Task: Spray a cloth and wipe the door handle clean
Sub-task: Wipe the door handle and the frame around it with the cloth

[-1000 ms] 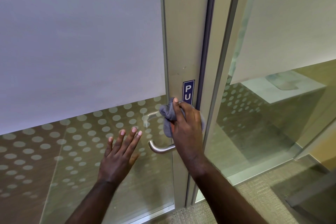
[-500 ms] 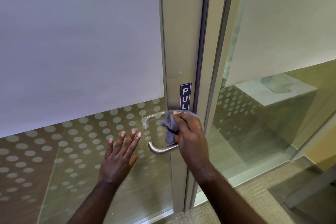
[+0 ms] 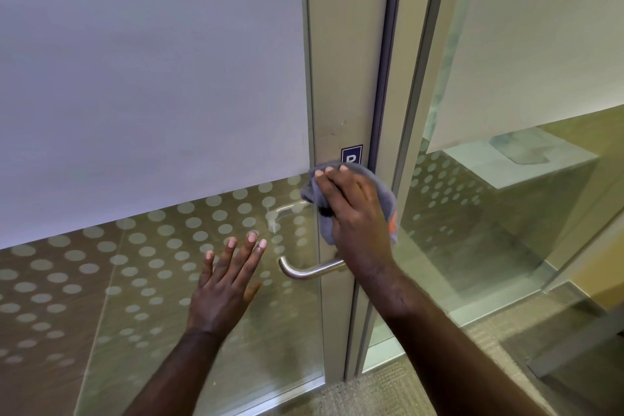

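Item: right hand (image 3: 354, 213), fingers closed down on a bunched grey cloth (image 3: 385, 199), pressing it flat against the metal door frame (image 3: 341, 78) above the handle. Cloth covers most of a small blue sign (image 3: 352, 154); only its top edge and one letter show.

Item: left hand (image 3: 226, 287), fingers spread apart and straight, holding nothing, palm toward the dotted glass panel (image 3: 135, 263) left of the frame. Contact with the glass cannot be confirmed.

Item: door handle (image 3: 309, 271), brushed metal lever, curved tip pointing left, just below the right hand. Its root at the frame is hidden behind the wrist.

Step in hand, as judged: wiping stage, cloth working the frame above the lever, not on the lever itself. Next move calls for bringing the cloth down and wrapping it round the bar, drawing along to the curved tip.

Not visible: any spray bottle; whether the cloth is damp. An orange patch (image 3: 392, 224) at the cloth's right edge is too small to identify.
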A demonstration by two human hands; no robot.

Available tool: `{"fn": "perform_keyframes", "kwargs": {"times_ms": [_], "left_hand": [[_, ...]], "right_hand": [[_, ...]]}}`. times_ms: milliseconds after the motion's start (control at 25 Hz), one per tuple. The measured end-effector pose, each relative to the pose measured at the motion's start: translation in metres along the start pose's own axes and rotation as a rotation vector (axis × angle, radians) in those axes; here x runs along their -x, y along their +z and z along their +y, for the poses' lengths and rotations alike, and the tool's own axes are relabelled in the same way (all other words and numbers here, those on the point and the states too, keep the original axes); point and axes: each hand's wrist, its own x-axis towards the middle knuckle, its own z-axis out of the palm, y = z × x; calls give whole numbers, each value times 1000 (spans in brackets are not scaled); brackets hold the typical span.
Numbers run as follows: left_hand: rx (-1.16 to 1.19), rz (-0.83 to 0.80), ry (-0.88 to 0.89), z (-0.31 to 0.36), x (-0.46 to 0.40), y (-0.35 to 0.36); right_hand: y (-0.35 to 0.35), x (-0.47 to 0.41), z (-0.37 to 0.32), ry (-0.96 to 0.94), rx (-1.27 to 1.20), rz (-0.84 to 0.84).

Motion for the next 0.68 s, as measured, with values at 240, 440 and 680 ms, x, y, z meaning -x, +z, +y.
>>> {"fn": "perform_keyframes", "kwargs": {"times_ms": [240, 440, 680], "left_hand": [[-22, -3, -1, -1, 1, 3], [-21, -5, -8, 0, 0, 2], [-20, -1, -12, 0, 1, 3]], "right_hand": [[11, 45, 5, -59, 86, -190], [10, 46, 5, -52, 57, -223], [-1, 36, 3, 23, 31, 3]]}}
